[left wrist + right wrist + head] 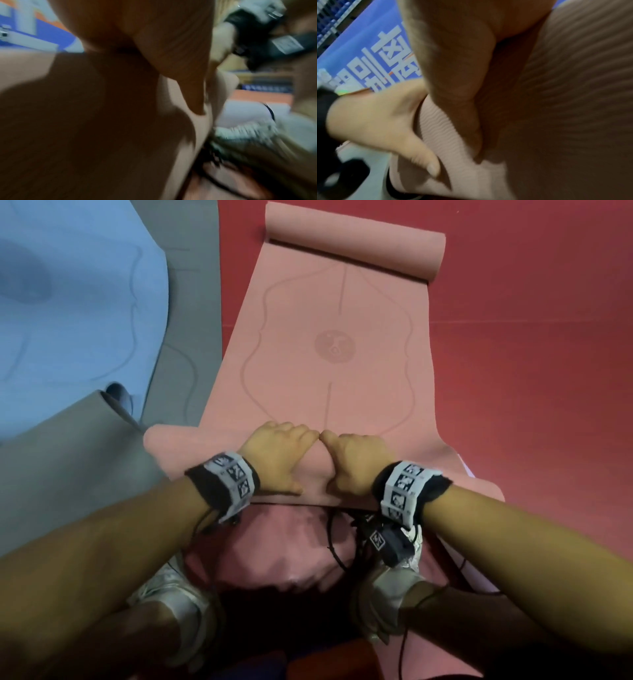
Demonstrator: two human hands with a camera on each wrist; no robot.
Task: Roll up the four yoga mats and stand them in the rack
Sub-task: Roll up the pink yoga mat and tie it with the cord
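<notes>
**Both hands on the near roll of the pink mat**

Red floor [531, 354] fills the head view, with mats laid across it. Nearest the camera, at 6 o'clock, two pale sneakers [178, 604] stand on the floor, and dark cables hang down from the wrist bands.

Just beyond the feet, the near end of the pink yoga mat [329, 371] is turned into a thick roll lying crosswise. The left hand [274, 453] and the right hand [356, 460] sit side by side on the middle of this roll, index knuckles almost touching, fingers curled over its far side and thumbs pressed on the near side, so each hand is gripping the roll. The right wrist view shows the ribbed underside of the mat under both hands, with the left thumb [426, 159] flat against it. The left wrist view is blurred and mostly dark; the palm lies on the mat, and little else can be told.

From the roll the mat runs flat toward 12 o'clock, showing alignment lines and a round logo [335, 345]. Its far end is curled into a second, smaller roll [356, 251] at 12 o'clock.

At 9 o'clock a grey mat [68, 460] lies beside the pink one, its corner lifted. Beyond it, at 10 to 11 o'clock, a blue mat [75, 302] lies partly over the grey one.
</notes>
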